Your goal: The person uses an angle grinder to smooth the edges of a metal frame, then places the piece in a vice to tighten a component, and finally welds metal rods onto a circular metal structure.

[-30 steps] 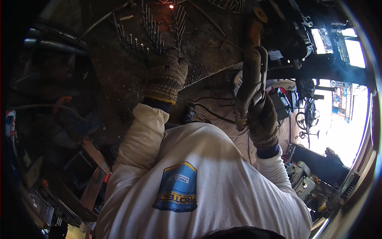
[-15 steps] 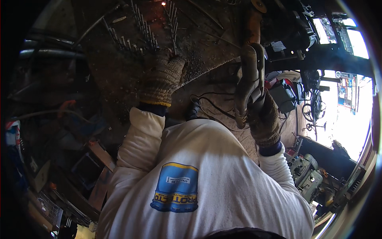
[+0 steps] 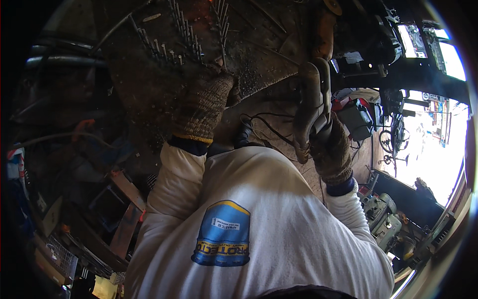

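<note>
My left hand [image 3: 206,107], in a brown knitted work glove, rests curled on the dark metal bench top. A bare-looking fingertip shows at its far end, beside a row of thin metal rods [image 3: 223,35] standing up. Whatever the fingers hold, if anything, is hidden. Farther left stand more upright rods [image 3: 188,32] and several short pegs [image 3: 164,51]. My right hand [image 3: 331,154], gloved likewise, is closed around the lower end of a worn steel tool with two curved handles [image 3: 309,104]. Beyond the tool's upper end is an orange-brown rounded piece [image 3: 324,40].
Loose thin rods [image 3: 269,17] lie across the far bench. Black cables [image 3: 271,127] run over the floor beneath its edge. A grey-and-red box [image 3: 356,119] stands at the right, with a greenish machine [image 3: 386,219] nearer me. Wooden boards [image 3: 127,187] lie at the left.
The view has shifted slightly, so the rods sit a little farther right and up. The bright orange glow at the top is now dimmer and mostly cut off. Both hands keep their places.
</note>
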`<control>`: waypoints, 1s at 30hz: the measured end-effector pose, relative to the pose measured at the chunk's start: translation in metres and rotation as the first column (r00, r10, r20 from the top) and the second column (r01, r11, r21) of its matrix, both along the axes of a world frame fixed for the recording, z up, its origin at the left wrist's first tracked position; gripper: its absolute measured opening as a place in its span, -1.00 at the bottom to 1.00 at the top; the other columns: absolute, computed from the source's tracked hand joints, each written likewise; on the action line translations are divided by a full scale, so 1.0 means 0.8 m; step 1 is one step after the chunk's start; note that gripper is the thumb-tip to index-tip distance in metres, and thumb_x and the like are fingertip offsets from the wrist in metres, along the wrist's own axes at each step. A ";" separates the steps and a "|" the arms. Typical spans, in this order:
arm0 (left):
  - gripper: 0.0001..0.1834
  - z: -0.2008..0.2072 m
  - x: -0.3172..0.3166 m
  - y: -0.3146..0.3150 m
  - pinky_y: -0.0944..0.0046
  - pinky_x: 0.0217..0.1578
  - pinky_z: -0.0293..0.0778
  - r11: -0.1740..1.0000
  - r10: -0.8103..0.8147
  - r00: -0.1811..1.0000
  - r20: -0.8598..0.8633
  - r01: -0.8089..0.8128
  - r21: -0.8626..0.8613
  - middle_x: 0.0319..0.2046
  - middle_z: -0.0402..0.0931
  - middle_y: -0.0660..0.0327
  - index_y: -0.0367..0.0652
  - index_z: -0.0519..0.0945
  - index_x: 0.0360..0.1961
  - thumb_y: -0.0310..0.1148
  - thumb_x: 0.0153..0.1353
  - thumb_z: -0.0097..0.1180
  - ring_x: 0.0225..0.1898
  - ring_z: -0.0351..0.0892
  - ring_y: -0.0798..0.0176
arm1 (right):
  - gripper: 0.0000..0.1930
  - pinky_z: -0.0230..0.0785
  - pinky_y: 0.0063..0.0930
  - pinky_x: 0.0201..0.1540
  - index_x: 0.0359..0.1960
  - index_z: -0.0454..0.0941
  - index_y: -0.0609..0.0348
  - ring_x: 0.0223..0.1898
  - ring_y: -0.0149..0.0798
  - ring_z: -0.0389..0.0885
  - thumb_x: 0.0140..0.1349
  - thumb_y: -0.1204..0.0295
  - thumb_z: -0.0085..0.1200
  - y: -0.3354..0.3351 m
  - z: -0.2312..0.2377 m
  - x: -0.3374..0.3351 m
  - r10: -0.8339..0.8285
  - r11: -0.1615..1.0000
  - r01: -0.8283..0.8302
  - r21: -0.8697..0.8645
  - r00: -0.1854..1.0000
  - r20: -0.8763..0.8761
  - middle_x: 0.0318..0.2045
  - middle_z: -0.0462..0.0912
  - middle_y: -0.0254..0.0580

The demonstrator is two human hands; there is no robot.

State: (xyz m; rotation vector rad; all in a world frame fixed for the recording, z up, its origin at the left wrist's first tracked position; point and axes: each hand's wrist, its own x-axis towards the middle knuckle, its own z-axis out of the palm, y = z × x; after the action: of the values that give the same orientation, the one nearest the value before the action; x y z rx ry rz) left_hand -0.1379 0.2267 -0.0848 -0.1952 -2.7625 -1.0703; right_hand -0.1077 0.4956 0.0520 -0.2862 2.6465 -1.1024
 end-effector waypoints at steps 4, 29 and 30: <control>-0.72 -0.002 0.007 0.001 0.09 0.00 0.52 0.993 -0.017 0.999 -0.037 0.021 0.119 -0.03 0.55 0.11 -0.02 0.60 -0.05 -0.45 0.21 0.04 0.00 0.56 0.03 | -0.39 0.39 -0.28 0.10 0.25 0.29 0.35 0.04 -0.09 0.58 0.25 0.28 0.18 0.008 -0.014 0.008 0.013 1.000 -0.010 0.027 0.995 -0.094 0.03 0.56 0.06; -0.75 -0.018 0.019 0.030 0.08 -0.06 0.63 -0.328 -0.147 0.964 0.223 -0.261 0.908 -0.13 0.59 0.14 -0.18 0.54 0.00 -0.45 0.32 0.04 -0.10 0.62 0.22 | -0.21 0.47 -0.19 0.05 0.33 0.22 0.28 0.02 0.06 0.60 0.06 0.41 0.33 -0.007 -0.034 0.003 0.186 0.965 -0.150 0.213 0.970 -0.159 0.00 0.58 0.09; -0.75 -0.018 0.020 0.030 0.07 -0.06 0.62 -0.346 -0.151 0.965 0.213 -0.253 0.903 -0.13 0.59 0.13 -0.18 0.54 0.01 -0.46 0.32 0.04 -0.09 0.62 0.20 | -0.22 0.48 -0.20 0.04 0.33 0.22 0.27 0.01 0.05 0.61 0.07 0.42 0.33 -0.007 -0.034 0.003 0.178 0.974 -0.152 0.167 0.971 -0.158 0.00 0.58 0.09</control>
State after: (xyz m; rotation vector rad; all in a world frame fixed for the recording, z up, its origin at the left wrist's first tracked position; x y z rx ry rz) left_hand -0.1221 0.2505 -0.0994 0.3786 -0.7429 -3.0212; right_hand -0.1052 0.4896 0.0250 -0.5836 2.7776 -0.8514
